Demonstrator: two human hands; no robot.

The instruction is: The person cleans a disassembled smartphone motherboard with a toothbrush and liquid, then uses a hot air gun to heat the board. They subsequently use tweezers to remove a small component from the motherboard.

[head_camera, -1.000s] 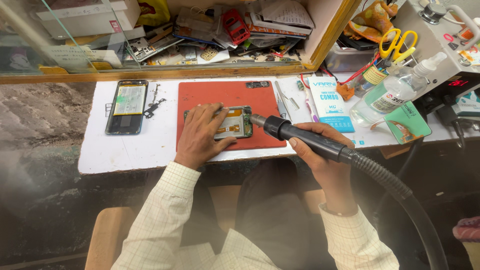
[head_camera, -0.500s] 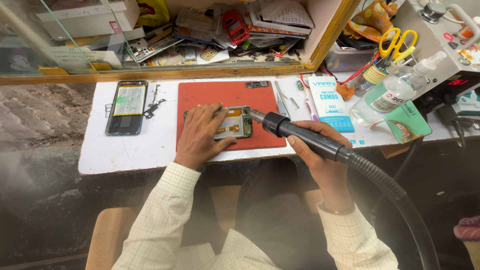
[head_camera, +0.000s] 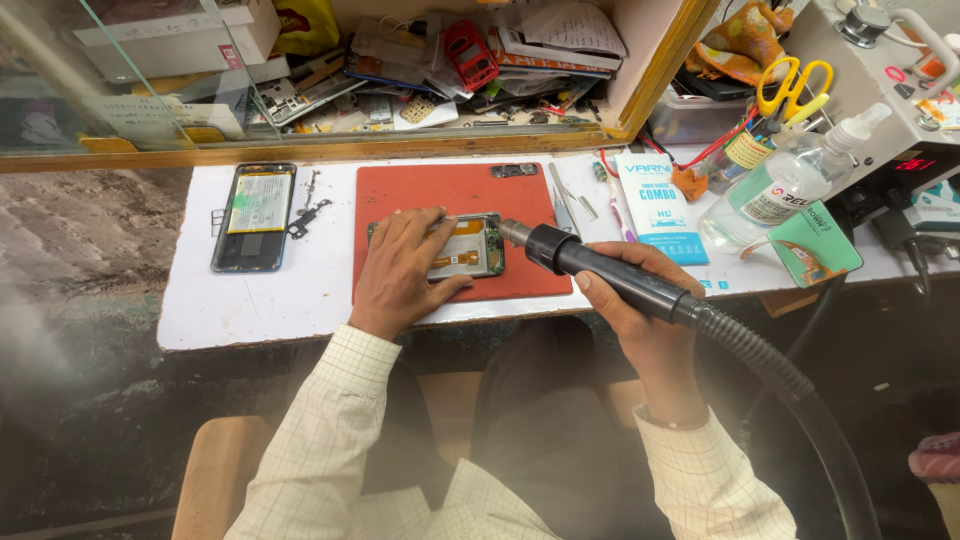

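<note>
1. At centre frame, an opened phone [head_camera: 462, 250] with its circuit board and an orange flex strip exposed lies on a red work mat [head_camera: 450, 195]. The left hand [head_camera: 400, 270] rests flat across the phone's left half, fingers spread and pressing it down, closed on nothing.

2. Just right of centre, the right hand [head_camera: 640, 310] is wrapped tight round the black handle of a hot-air tool [head_camera: 600, 268], whose metal nozzle points at the phone's right edge and stands close to it; whether it touches cannot be told.

3. To do this well, the nozzle is best kept slightly off the board and in small motion so heat does not dwell on one spot, and the steadying fingers held clear of the hot stream.

4. The tool's ribbed hose [head_camera: 790, 400] curves away to the lower right.

5. On the white surface [head_camera: 300, 290], left of the mat, lies a second phone [head_camera: 252, 215] with its back off, small loose parts beside it.

6. At the right of the frame stand a blue-and-white packet [head_camera: 655, 205], a clear spray bottle [head_camera: 790, 185] and yellow-handled scissors [head_camera: 790, 85].

7. Across the top runs a wooden shelf [head_camera: 450, 50] heaped with spare parts and papers, a glass pane at the upper left.
</note>
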